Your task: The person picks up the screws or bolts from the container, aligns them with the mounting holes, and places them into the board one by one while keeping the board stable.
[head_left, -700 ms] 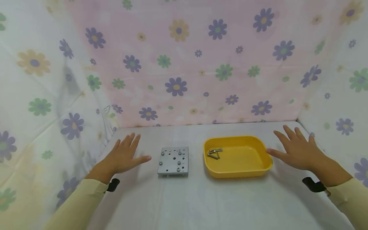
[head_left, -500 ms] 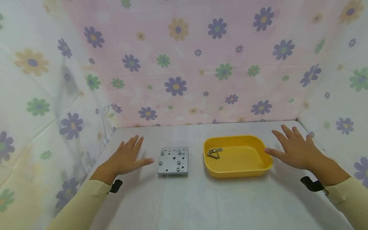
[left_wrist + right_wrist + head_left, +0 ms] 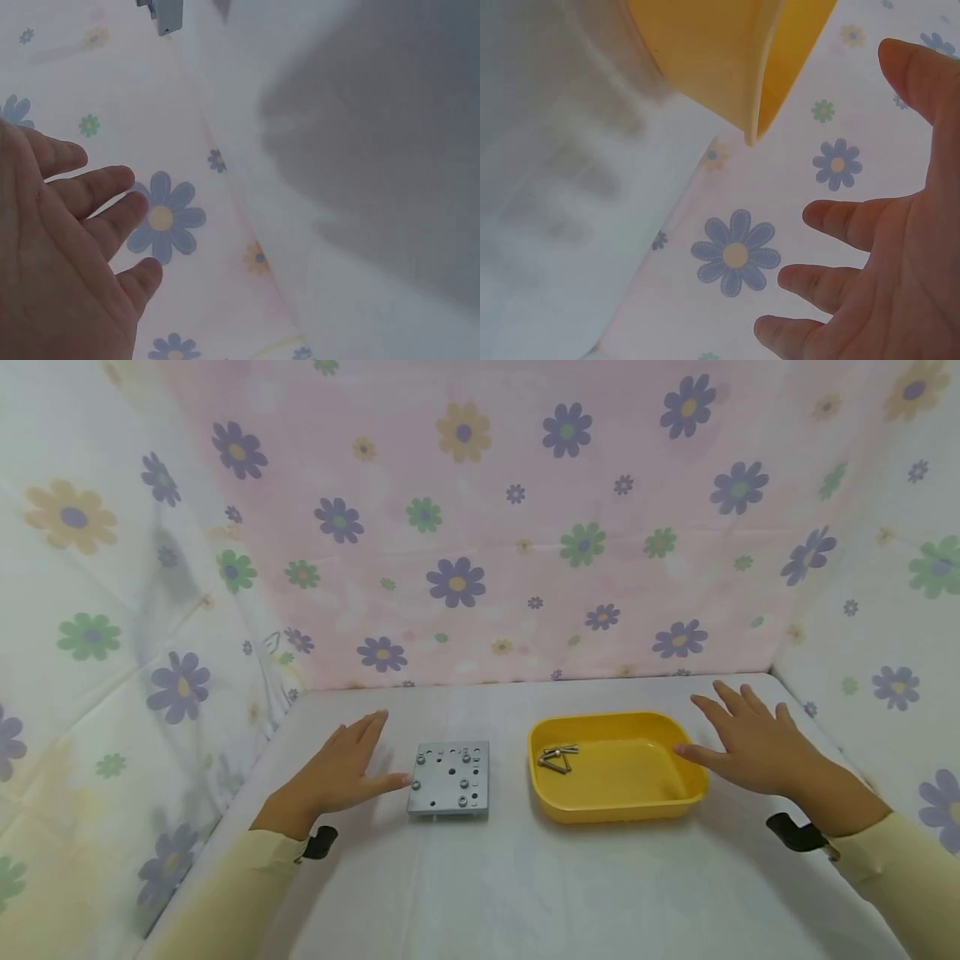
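Observation:
A grey metal plate (image 3: 450,778) with holes and a few screws set in it lies flat on the white table. My left hand (image 3: 347,768) hovers palm down just left of it, fingers spread, its thumb tip close to the plate's left edge; a corner of the plate (image 3: 166,15) shows in the left wrist view. A yellow tray (image 3: 678,797) sits to the right of the plate with several metal pins (image 3: 557,759) in its left end. My right hand (image 3: 742,742) floats open at the tray's right rim (image 3: 769,71), thumb over the edge, holding nothing.
Flowered cloth walls (image 3: 465,527) close in the table (image 3: 525,885) at the back and on both sides. Bare white tabletop lies in front of the plate and tray. Black wrist mounts (image 3: 795,835) sit at both cuffs.
Both hands have drifted inward: the left toward the grey plate, the right toward the yellow tray's rim. Plate, tray and pins have not moved.

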`<control>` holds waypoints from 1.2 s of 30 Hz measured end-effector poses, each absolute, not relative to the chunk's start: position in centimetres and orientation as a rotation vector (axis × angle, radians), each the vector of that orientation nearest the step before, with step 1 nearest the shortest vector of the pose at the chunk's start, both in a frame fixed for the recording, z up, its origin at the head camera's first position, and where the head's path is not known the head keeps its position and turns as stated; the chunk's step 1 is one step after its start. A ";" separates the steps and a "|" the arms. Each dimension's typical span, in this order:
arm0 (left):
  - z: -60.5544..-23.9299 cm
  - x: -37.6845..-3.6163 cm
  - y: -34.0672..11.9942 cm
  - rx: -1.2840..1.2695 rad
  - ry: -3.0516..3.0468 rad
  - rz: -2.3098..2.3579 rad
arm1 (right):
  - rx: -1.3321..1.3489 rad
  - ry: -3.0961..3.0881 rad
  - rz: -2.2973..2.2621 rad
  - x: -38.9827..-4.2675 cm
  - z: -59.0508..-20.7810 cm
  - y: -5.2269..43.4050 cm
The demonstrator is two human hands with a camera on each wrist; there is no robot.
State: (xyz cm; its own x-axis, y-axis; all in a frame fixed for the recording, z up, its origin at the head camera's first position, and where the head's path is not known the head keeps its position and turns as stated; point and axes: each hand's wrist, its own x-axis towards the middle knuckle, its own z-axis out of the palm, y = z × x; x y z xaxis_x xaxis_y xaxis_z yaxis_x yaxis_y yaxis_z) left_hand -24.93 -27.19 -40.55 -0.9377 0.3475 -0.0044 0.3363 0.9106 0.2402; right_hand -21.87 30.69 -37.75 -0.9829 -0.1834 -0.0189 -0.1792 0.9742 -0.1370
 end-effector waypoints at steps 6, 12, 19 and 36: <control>-41.2 -25.1 -26.6 0.512 3.005 0.501 | -0.329 3.089 -0.224 -22.2 -37.7 30.1; -42.1 -25.1 -26.2 0.467 2.964 0.646 | -0.352 3.087 -0.221 -22.4 -37.6 29.4; -42.9 -25.0 -25.6 0.430 2.916 0.783 | -0.400 3.136 -0.170 -22.6 -37.5 28.4; -44.1 -24.5 -24.7 0.448 2.840 1.028 | -0.568 3.182 -0.198 -23.5 -37.4 26.9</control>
